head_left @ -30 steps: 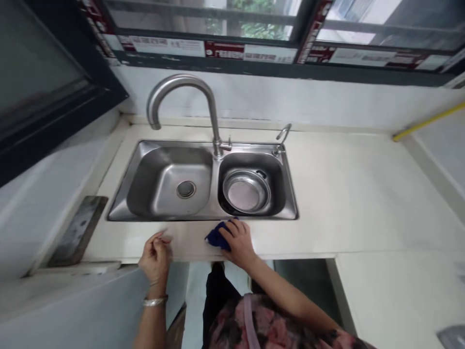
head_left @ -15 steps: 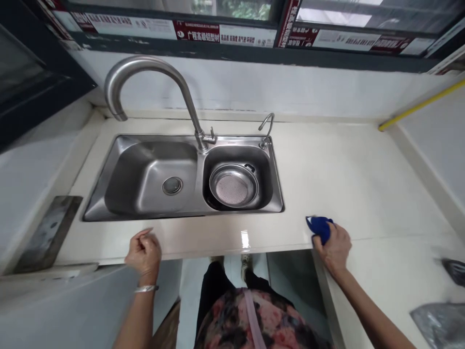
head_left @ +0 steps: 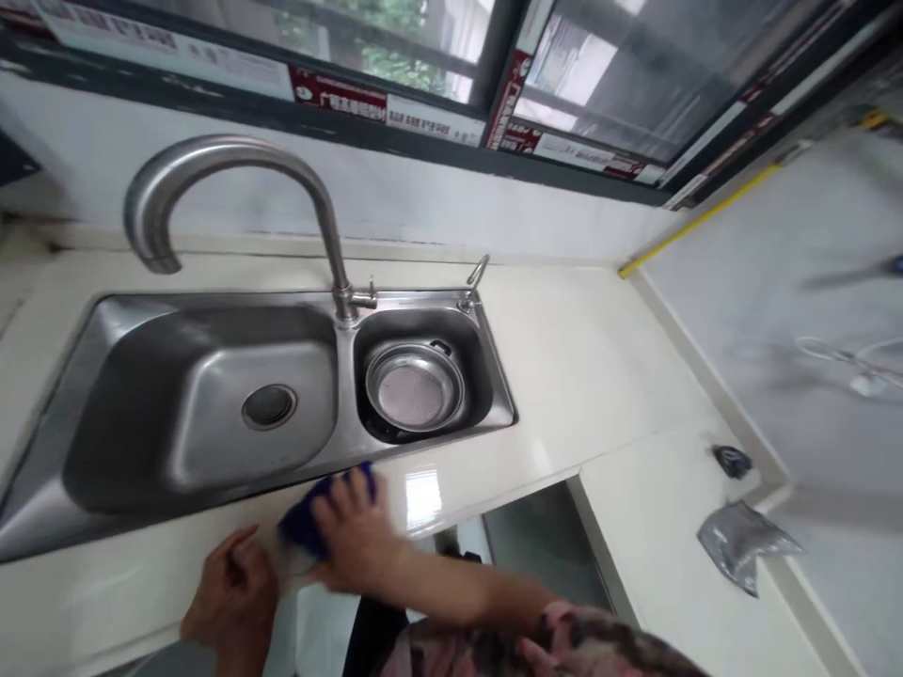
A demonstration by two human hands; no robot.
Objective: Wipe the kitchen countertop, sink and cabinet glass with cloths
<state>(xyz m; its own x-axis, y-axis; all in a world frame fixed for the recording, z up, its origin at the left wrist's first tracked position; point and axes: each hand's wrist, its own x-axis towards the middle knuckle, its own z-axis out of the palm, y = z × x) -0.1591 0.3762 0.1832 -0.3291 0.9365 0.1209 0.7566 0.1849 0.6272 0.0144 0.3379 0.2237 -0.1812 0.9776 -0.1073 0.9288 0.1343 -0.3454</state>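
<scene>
My right hand (head_left: 356, 541) presses a blue cloth (head_left: 310, 517) onto the cream counter (head_left: 599, 376), on the strip in front of the steel double sink (head_left: 71, 376). The hand is blurred by motion and its fingers are curled over the cloth. My left hand (head_left: 232, 597) rests loosely curled on the counter's front edge, just left of the cloth, with nothing visible in it. A round steel strainer basket (head_left: 413, 387) sits in the small right basin. The tall curved tap (head_left: 232, 179) stands behind the basins.
A small second tap (head_left: 474, 280) stands at the sink's back right corner. On the right arm of the counter lie a crumpled clear plastic bag (head_left: 740, 541) and a small dark object (head_left: 732, 461). A window (head_left: 451, 66) runs along the back wall.
My right hand has swept the blue cloth from the right of the sink back leftward along the front strip, close to my left hand. The view has swung right and tilted.
</scene>
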